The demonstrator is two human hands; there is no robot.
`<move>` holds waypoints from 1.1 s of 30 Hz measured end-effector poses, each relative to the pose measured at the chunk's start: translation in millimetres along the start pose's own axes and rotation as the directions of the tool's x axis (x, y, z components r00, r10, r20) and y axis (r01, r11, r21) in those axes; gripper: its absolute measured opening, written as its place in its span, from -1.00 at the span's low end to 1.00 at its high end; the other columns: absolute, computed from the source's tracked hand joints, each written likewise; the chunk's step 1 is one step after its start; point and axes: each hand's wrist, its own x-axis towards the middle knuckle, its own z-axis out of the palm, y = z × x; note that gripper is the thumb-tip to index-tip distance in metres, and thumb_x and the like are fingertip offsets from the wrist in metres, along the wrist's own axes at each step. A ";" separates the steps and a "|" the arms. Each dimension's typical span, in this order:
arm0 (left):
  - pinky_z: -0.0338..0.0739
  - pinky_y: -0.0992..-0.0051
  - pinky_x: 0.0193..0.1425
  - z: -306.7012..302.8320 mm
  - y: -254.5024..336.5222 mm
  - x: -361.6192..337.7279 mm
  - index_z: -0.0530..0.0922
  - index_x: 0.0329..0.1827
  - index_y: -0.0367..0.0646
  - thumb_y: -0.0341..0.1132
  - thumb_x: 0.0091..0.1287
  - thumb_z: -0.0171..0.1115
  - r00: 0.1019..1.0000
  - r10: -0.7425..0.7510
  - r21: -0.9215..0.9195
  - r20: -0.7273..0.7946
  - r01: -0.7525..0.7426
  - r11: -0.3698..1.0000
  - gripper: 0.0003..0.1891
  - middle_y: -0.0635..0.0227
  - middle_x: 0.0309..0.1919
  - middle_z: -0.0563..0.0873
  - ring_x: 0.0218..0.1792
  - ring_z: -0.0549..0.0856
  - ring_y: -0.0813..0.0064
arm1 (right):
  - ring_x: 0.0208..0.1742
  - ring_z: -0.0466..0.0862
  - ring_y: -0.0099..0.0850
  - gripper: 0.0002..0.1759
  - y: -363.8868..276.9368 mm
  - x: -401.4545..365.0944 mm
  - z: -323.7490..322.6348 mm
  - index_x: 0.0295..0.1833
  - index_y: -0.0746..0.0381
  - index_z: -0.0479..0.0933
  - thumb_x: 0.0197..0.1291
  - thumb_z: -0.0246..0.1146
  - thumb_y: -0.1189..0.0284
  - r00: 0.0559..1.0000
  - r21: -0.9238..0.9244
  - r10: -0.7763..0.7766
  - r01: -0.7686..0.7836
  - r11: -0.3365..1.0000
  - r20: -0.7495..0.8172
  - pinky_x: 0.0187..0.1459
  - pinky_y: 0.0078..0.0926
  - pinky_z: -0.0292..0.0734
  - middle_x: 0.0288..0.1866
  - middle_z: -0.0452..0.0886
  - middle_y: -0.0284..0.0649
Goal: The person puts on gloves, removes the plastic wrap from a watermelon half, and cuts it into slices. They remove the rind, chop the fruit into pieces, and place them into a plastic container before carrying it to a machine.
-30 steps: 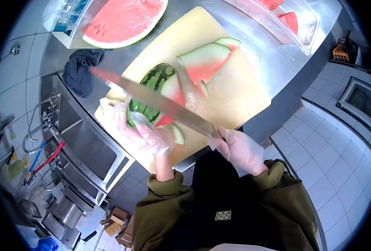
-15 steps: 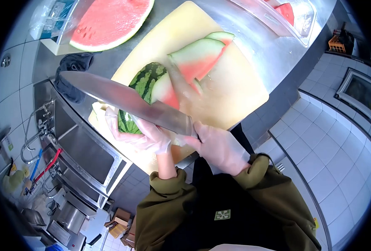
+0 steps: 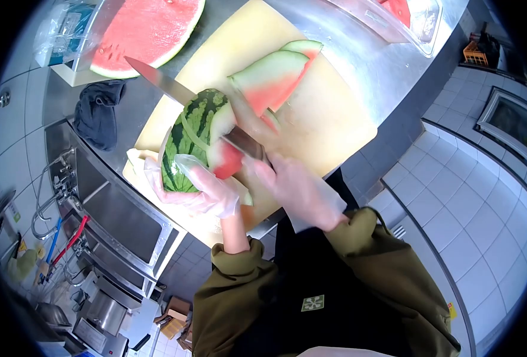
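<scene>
On the counter's (image 3: 358,65) cutting board (image 3: 323,119) lies the watermelon piece (image 3: 189,137), rind-up. The knife (image 3: 168,83) bites the rind, clenched in your right hand (image 3: 296,190). Your left hand's (image 3: 198,190) grip clasps the near end. Tuck those fingers; follow the curve.

no readable text (just a wordless patch (image 3: 312,303) on the dark top (image 3: 311,262))

Half watermelon (image 3: 141,30) sits cut side up at the far left of the steel counter (image 3: 364,71), dark rag (image 3: 97,116) bunched near it, clear tub (image 3: 418,30) with red chunks far right, sink (image 3: 121,220) down left, white tiled floor (image 3: 483,196)
</scene>
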 end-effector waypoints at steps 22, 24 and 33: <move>0.59 0.43 0.06 -9.7 -9.5 5.9 0.29 0.47 -0.30 -0.45 0.48 0.05 0.454 -0.643 0.481 0.616 0.430 0.764 -0.50 0.25 0.42 0.39 0.15 0.59 0.44 | -0.53 0.36 -0.56 -0.54 36.0 -39.4 -21.0 -0.29 0.27 0.46 0.54 -0.02 0.13 0.903 0.645 0.175 -0.406 0.647 0.393 -0.44 -0.56 0.27 -0.54 0.41 -0.39; 0.61 0.40 0.07 -11.7 7.0 18.9 0.35 0.37 -0.40 -0.49 0.40 0.13 0.404 -0.644 0.468 0.649 0.455 0.758 -0.53 0.14 0.32 0.45 0.12 0.62 0.32 | -0.52 0.29 -0.70 -0.52 37.1 -45.4 -27.8 -0.33 0.24 0.42 0.55 -0.04 0.09 0.871 0.619 0.197 -0.463 0.634 0.450 -0.47 -0.63 0.19 -0.53 0.32 -0.51; 0.61 0.41 0.11 -32.2 -10.2 31.4 0.45 0.25 -0.44 -0.46 0.31 0.28 0.399 -0.532 0.145 0.747 0.683 0.716 -0.54 0.08 0.17 0.56 0.05 0.66 0.29 | -0.57 0.32 -0.58 -0.56 49.1 -52.9 -45.7 -0.31 0.24 0.39 0.53 -0.03 0.12 0.936 0.455 0.147 -0.288 0.843 0.320 -0.47 -0.55 0.26 -0.61 0.31 -0.41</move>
